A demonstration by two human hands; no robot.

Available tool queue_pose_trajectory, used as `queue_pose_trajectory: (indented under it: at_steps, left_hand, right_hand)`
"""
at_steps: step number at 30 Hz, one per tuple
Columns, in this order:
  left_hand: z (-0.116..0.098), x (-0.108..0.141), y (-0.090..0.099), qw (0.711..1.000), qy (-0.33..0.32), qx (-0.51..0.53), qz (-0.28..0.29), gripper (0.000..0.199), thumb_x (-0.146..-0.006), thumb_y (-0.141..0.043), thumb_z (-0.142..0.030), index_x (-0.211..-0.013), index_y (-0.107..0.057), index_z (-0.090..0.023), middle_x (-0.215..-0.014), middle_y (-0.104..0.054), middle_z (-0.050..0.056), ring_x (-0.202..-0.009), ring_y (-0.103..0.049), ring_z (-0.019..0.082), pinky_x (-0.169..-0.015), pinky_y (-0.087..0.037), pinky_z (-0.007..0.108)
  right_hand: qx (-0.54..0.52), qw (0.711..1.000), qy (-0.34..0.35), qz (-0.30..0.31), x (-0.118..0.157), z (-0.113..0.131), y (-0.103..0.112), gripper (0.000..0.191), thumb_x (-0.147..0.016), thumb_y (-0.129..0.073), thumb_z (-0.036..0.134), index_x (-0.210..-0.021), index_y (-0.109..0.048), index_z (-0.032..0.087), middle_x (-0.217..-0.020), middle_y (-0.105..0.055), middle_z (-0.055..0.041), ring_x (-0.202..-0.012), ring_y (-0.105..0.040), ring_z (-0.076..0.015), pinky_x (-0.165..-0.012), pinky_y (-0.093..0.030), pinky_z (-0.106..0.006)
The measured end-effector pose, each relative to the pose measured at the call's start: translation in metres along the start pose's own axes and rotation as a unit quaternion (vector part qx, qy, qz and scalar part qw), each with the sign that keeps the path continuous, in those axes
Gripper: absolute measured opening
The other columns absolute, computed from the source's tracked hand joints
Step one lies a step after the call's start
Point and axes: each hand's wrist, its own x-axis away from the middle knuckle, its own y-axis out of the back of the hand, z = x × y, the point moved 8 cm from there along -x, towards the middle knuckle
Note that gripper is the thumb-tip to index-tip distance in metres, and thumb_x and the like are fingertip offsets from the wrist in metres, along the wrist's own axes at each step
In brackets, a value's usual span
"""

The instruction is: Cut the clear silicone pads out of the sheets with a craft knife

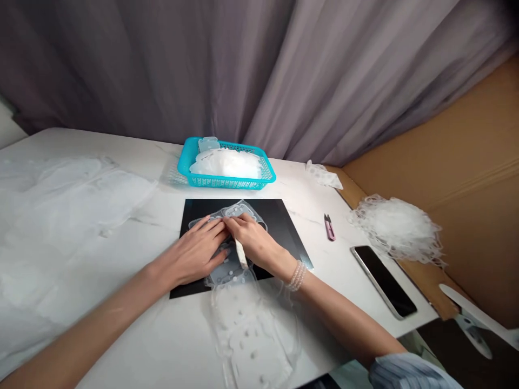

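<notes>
I see my left hand lie flat and spread on the clear plastic sheet over the black mat, while my right hand pinches a narrow white stick against the sheet.

L hand lies flat, palm down, fingers slightly spread & pointing fwd-right, tips just beside the R hand. R hand is curled in a pinch, fingers angled down-left, w/ wrist bent & a pearl bracelet on it. Both forearms come in from the bottom of view: L forearm left of the R hand, R forearm right of it, striped sleeve near the elbow.
</notes>
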Motion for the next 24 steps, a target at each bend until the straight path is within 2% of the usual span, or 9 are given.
queue_pose_trajectory:
  at_steps: [5,8,10,11,12,13,18,21,24]
  left_hand:
    - [-0.001,0.000,-0.001,1.000,0.007,-0.007,0.002,0.044,-0.098,-0.043,-0.030,-0.139,-0.051,-0.016,-0.142,-0.056,0.012,-0.136,-0.047,0.027,-0.120,-0.027,0.050]
    - [-0.001,0.001,-0.001,1.000,0.012,-0.007,0.013,0.046,-0.099,-0.041,-0.029,-0.143,-0.049,-0.016,-0.145,-0.055,0.011,-0.137,-0.046,0.026,-0.120,-0.027,0.049]
    - [0.000,0.001,-0.001,1.000,0.017,-0.013,0.014,0.050,-0.099,-0.041,-0.030,-0.146,-0.046,-0.015,-0.149,-0.051,0.010,-0.141,-0.042,0.026,-0.121,-0.026,0.048]
    - [0.000,0.002,-0.001,1.000,0.019,-0.014,0.016,0.051,-0.099,-0.041,-0.031,-0.148,-0.044,-0.015,-0.152,-0.049,0.010,-0.142,-0.040,0.025,-0.121,-0.026,0.047]
    - [0.000,0.002,-0.001,0.999,0.020,-0.015,0.020,0.052,-0.099,-0.041,-0.031,-0.149,-0.043,-0.016,-0.153,-0.047,0.009,-0.143,-0.040,0.025,-0.121,-0.026,0.046]
    - [0.000,0.003,-0.002,0.999,0.021,-0.014,0.023,0.053,-0.099,-0.041,-0.032,-0.150,-0.042,-0.016,-0.154,-0.046,0.008,-0.143,-0.039,0.024,-0.121,-0.026,0.046]
    - [0.001,0.004,0.000,1.000,0.022,-0.003,0.015,0.053,-0.100,-0.041,-0.034,-0.150,-0.044,-0.017,-0.153,-0.048,0.007,-0.142,-0.041,0.025,-0.121,-0.026,0.043]
    - [0.005,0.001,0.002,0.999,0.028,0.010,0.019,0.051,-0.100,-0.040,-0.036,-0.148,-0.046,-0.021,-0.150,-0.052,0.006,-0.138,-0.046,0.025,-0.119,-0.027,0.044]
    - [0.010,-0.010,0.011,0.998,0.052,0.003,0.031,0.044,-0.100,-0.038,-0.035,-0.137,-0.059,-0.022,-0.140,-0.061,0.007,-0.133,-0.052,0.026,-0.116,-0.029,0.048]
  right_hand:
    - [-0.019,1.000,-0.003,0.005,-0.002,0.002,-0.003,0.027,-0.097,-0.043,0.005,-0.118,-0.060,0.008,-0.093,-0.068,-0.0135,-0.080,-0.055,-0.0248,-0.077,-0.050,-0.038]
    - [-0.157,0.987,-0.023,-0.026,-0.005,-0.013,-0.006,0.032,-0.093,-0.050,0.007,-0.122,-0.063,0.012,-0.095,-0.070,-0.0118,-0.083,-0.059,-0.0238,-0.081,-0.050,-0.039]
    - [-0.355,0.919,-0.124,-0.118,0.004,-0.057,0.000,0.026,-0.088,-0.058,0.010,-0.110,-0.071,0.017,-0.093,-0.072,-0.0080,-0.081,-0.063,-0.0211,-0.083,-0.052,-0.038]
    - [-0.448,0.854,-0.193,-0.180,0.016,-0.088,0.002,0.021,-0.086,-0.061,0.012,-0.103,-0.073,0.018,-0.089,-0.072,-0.0059,-0.078,-0.064,-0.0195,-0.082,-0.053,-0.037]
    - [-0.534,0.759,-0.278,-0.250,0.037,-0.124,0.002,0.015,-0.083,-0.066,0.014,-0.095,-0.074,0.018,-0.083,-0.072,-0.0040,-0.073,-0.065,-0.0180,-0.080,-0.054,-0.036]
    - [-0.559,0.703,-0.325,-0.297,0.059,-0.153,0.005,0.014,-0.082,-0.067,0.017,-0.095,-0.074,0.019,-0.080,-0.071,-0.0023,-0.071,-0.065,-0.0168,-0.078,-0.055,-0.034]
    - [-0.575,0.572,-0.413,-0.414,0.164,-0.252,0.036,0.014,-0.077,-0.071,0.012,-0.085,-0.068,0.023,-0.064,-0.059,0.0052,-0.060,-0.060,-0.0094,-0.070,-0.056,-0.023]
    - [-0.600,0.527,-0.414,-0.437,0.188,-0.257,0.045,0.017,-0.078,-0.070,0.011,-0.089,-0.069,0.024,-0.064,-0.060,0.0063,-0.062,-0.062,-0.0080,-0.072,-0.057,-0.020]
    - [-0.644,0.507,-0.389,-0.421,0.176,-0.231,0.049,0.021,-0.080,-0.070,0.015,-0.099,-0.071,0.024,-0.075,-0.069,0.0029,-0.076,-0.069,-0.0107,-0.079,-0.058,-0.024]
